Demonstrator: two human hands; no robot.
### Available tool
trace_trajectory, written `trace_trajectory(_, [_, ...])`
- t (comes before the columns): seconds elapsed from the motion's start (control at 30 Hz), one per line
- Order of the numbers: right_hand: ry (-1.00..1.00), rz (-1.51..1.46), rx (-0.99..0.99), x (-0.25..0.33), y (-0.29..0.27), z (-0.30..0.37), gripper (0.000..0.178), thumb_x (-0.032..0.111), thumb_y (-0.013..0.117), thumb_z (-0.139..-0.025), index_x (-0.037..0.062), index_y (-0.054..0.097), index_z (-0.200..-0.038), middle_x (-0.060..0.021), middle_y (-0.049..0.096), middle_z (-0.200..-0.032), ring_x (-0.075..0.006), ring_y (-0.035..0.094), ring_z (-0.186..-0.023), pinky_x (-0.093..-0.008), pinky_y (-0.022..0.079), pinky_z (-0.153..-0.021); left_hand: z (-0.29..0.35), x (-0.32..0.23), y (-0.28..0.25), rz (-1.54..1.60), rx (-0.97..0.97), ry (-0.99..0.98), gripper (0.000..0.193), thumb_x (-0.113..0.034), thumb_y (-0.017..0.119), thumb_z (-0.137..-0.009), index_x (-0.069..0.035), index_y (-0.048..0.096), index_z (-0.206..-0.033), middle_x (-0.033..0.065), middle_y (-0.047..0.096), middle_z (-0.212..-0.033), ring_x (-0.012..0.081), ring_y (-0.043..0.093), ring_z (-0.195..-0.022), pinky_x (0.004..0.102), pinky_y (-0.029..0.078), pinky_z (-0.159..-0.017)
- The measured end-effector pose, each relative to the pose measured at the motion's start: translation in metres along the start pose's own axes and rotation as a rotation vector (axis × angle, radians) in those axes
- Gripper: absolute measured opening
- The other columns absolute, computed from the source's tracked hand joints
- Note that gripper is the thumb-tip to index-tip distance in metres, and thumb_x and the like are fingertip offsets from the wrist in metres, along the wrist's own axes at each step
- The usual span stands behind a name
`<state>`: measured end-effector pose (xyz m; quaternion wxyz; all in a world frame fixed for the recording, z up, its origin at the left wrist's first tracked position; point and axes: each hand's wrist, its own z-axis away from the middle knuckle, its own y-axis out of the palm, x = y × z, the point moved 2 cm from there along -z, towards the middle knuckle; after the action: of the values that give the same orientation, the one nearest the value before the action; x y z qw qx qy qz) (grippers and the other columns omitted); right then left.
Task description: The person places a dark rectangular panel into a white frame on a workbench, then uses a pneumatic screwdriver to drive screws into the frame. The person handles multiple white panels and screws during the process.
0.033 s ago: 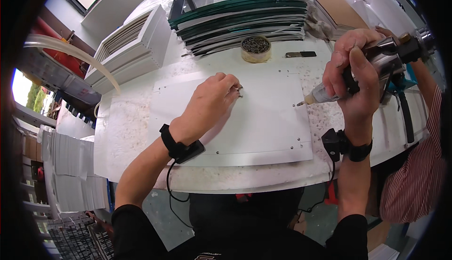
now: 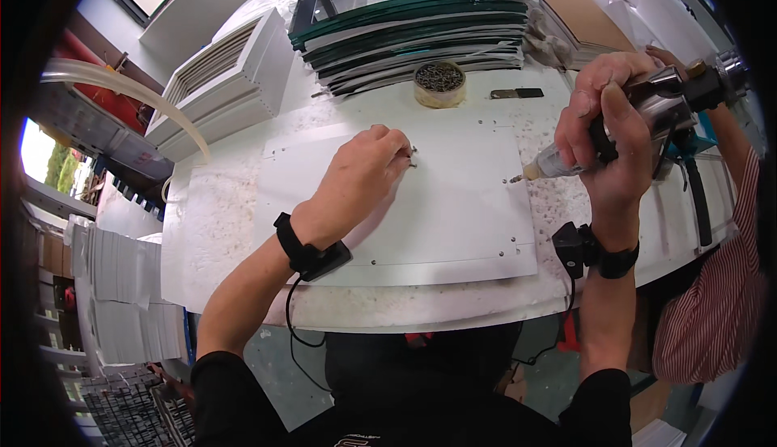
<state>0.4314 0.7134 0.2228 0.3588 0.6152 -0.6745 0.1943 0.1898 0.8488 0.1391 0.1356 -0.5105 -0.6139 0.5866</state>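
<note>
A flat white panel (image 2: 453,220) lies in front of me, with small screws dotted along its edges. Over its upper middle, my left hand (image 2: 372,162) is closed in a pinch, and a few small dark screws (image 2: 413,158) poke out beside the fingertips. My right hand (image 2: 611,123) is wrapped round a metal-bodied power screwdriver (image 2: 664,99), which lies nearly level above the panel's right side. Its pale tip (image 2: 532,171) points at a screw (image 2: 515,178) by the panel's right edge; whether they touch I cannot tell.
Behind the panel stand an open round tub of screws (image 2: 439,83), a flat dark-handled tool (image 2: 518,93) and a stack of dark-edged glass frames (image 2: 413,38). White louvred frames (image 2: 222,78) sit at the left, below a pale hose (image 2: 137,91). A person's striped sleeve (image 2: 712,309) shows at right.
</note>
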Motion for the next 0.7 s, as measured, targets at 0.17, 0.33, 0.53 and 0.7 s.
trace_trajectory(0.17, [0.009, -0.044, -0.112, 0.002, 0.004, 0.005, 0.021, 0.021, 0.061, -0.099, 0.0035, 0.052, -0.093, -0.0059, 0.055, -0.085, -0.0070, 0.043, -0.044, -0.0255, 0.040, -0.043, -0.001, -0.003, 0.005, -0.189, 0.019, 0.059, 0.011, -0.007, 0.067, -0.093, 0.001, 0.063, -0.099, 0.0168, 0.065, -0.097, 0.0369, 0.065, -0.091, 0.0428, 0.054, -0.082])
trace_trajectory(0.33, [-0.034, -0.060, -0.058, -0.002, -0.006, 0.005, 0.019, 0.021, 0.058, -0.101, 0.0042, 0.051, -0.095, -0.0061, 0.054, -0.084, -0.0073, 0.043, -0.044, -0.0258, 0.041, -0.042, -0.004, -0.006, 0.005, -0.256, 0.009, 0.104, 0.008, -0.004, 0.065, -0.091, 0.002, 0.061, -0.095, 0.0176, 0.064, -0.094, 0.0367, 0.065, -0.088, 0.0439, 0.054, -0.080])
trace_trajectory(0.53, [-0.115, -0.081, 0.036, -0.007, -0.020, 0.008, 0.015, 0.021, 0.051, -0.106, 0.0067, 0.048, -0.107, -0.0065, 0.054, -0.090, -0.0073, 0.041, -0.045, -0.0253, 0.041, -0.041, -0.002, 0.002, 0.001, -0.035, 0.063, -0.073, 0.010, 0.000, 0.063, -0.090, 0.000, 0.060, -0.100, 0.0159, 0.066, -0.096, 0.0335, 0.067, -0.086, 0.0396, 0.056, -0.078])
trace_trajectory(0.7, [-0.104, -0.093, 0.021, -0.006, -0.019, 0.009, 0.015, 0.021, 0.050, -0.107, 0.0067, 0.048, -0.108, -0.0062, 0.053, -0.090, -0.0070, 0.042, -0.046, -0.0248, 0.042, -0.041, 0.002, 0.000, 0.000, 0.002, -0.051, 0.011, 0.015, -0.001, 0.065, -0.092, -0.001, 0.062, -0.106, 0.0144, 0.067, -0.097, 0.0312, 0.068, -0.089, 0.0375, 0.056, -0.080])
